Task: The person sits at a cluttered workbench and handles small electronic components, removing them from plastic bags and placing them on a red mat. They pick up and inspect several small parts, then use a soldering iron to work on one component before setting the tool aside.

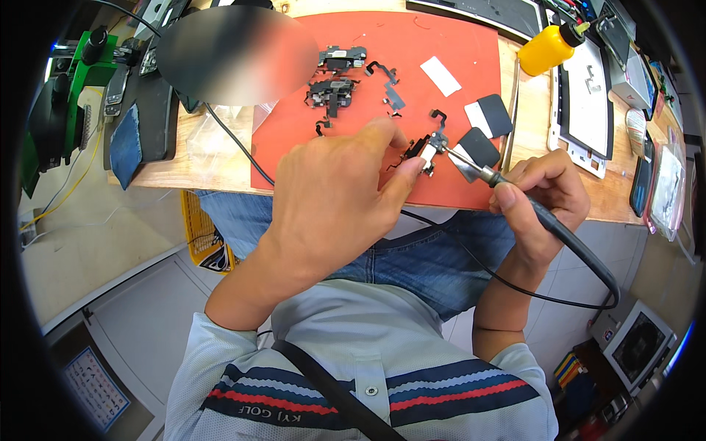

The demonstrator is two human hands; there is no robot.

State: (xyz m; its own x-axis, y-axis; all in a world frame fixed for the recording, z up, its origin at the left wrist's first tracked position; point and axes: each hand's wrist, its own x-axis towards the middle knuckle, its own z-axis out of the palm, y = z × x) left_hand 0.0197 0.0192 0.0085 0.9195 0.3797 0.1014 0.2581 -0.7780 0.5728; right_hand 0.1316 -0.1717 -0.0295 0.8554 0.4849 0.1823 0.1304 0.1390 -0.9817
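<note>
My left hand (331, 187) reaches over the red mat, thumb and fingertips closed on a small black and silver phone part (429, 153) with a flex cable. Gripped between the fingers and thumb of my right hand (548, 195) is a soldering iron (586, 251). Its thin metal tip points left and meets or nearly meets the part's right side; contact is too small to tell. Just right of the part lie black and white rectangular pads (479, 147). Farther back are two similar phone modules (334, 94) and a loose flex cable (382, 72).
The red mat (456, 44) covers the middle of the wooden bench. A yellow bottle (546, 51) stands at the back right, near a white-edged panel (585, 103). A black cord (228, 136) crosses the mat's left edge. A green-framed device (92, 59) stands far left.
</note>
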